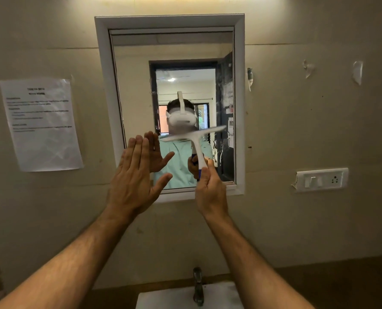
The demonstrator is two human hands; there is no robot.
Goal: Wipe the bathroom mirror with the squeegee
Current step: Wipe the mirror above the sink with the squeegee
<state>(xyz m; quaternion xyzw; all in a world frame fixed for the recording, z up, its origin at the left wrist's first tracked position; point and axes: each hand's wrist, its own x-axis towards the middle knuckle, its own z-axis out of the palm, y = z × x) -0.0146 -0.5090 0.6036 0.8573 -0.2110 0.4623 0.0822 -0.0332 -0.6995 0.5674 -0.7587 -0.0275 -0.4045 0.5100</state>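
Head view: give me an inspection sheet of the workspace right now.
Surface: mirror in a white frame, streaks on the right part of the glass.
Job's things: squeegee, blade tilted, blurred, over the lower glass.
Clutter: paper notice left of the mirror; tape scraps on the right.
Hands: right hand grips the squeegee handle; left hand flat, fingers straight, at the mirror's lower left edge.
Cables: nothing seen.
Surroundings: switch plate, tap, basin.
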